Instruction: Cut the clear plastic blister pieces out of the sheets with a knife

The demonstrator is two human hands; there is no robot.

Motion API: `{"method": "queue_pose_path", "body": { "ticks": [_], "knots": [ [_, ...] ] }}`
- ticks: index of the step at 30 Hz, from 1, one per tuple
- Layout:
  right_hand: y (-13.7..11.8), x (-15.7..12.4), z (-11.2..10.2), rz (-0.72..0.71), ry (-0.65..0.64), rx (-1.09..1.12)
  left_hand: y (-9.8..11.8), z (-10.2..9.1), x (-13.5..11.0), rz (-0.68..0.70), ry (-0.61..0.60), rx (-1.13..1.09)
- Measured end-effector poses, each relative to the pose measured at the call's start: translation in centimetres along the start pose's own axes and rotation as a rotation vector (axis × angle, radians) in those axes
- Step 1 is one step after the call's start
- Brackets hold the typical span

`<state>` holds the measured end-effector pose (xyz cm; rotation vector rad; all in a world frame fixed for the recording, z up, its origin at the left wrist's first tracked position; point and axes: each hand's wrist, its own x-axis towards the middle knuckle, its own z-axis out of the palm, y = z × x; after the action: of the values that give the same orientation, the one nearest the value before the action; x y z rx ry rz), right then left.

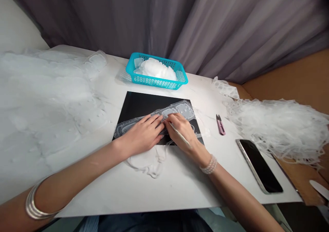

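Item: clear plastic sheet (185,109), aslant on black mat (136,103). Left hand (145,132): fingers laid flat across it. Right hand (181,126): fingers pinched round slim pale tool (180,134); its tip we cannot make out. Risk, we judge: slackened left pressure, sheet skidding, tool straying.

The white table (123,194) bears a black mat (137,105), with a blue basket (154,82) behind it, translucent sheets (46,95) to its left, clear scraps (153,174) before it, and pink snips (220,125) and a phone (260,167) to its right.
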<state>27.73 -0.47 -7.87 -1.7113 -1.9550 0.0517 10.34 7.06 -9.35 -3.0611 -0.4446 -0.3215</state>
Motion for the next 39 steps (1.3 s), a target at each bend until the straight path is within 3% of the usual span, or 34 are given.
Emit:
{"method": "queue_pose_path", "body": {
  "ticks": [7,13,15,17,21,23,25,28,31,33,35,37,39],
  "knots": [
    [0.5,0.6,0.8,-0.110,-0.116,-0.148,-0.2,0.8,-0.5,0.043,0.022,0.079],
    [-1.2,0.8,0.8,-0.098,-0.202,-0.226,-0.5,2.0,-1.0,0.044,0.056,0.106],
    [-0.9,0.8,0.5,-0.045,-0.139,-0.021,-0.7,2.3,-1.0,0.040,0.080,0.097],
    [0.7,0.4,-0.4,0.070,0.004,0.215,-1.0,2.4,-1.0,0.039,0.100,0.089],
    [7.6,-1.4,-5.1,0.392,0.362,0.432,-1.1,2.3,-0.9,0.043,0.087,0.056],
    [11.0,-2.2,-7.6,0.478,0.441,0.497,-1.0,2.2,-0.9,0.030,0.074,0.006],
    [12.5,-2.4,-9.1,0.518,0.452,0.572,-1.0,1.8,-0.8,-0.008,0.063,-0.094],
    [10.0,-1.7,-8.7,0.521,0.447,0.699,-0.9,0.1,-0.4,-0.125,0.064,-0.390],
    [3.8,-0.7,-7.2,0.409,0.378,0.760,-0.7,-2.5,0.9,-0.423,0.145,-0.926],
    [0.0,-0.5,-6.7,0.253,0.200,0.710,-0.5,-3.6,2.2,-0.634,0.145,-1.419],
    [-2.1,-0.7,-6.6,0.106,-0.041,0.672,-0.2,-3.9,3.3,-0.733,0.034,-1.812],
    [-2.4,-1.0,-6.6,0.055,-0.185,0.700,0.1,-3.5,4.0,-0.750,-0.065,-1.934],
    [-1.4,-1.1,-6.5,0.138,-0.123,0.757,0.4,-2.9,4.2,-0.754,-0.072,-1.858]
  ]
}}
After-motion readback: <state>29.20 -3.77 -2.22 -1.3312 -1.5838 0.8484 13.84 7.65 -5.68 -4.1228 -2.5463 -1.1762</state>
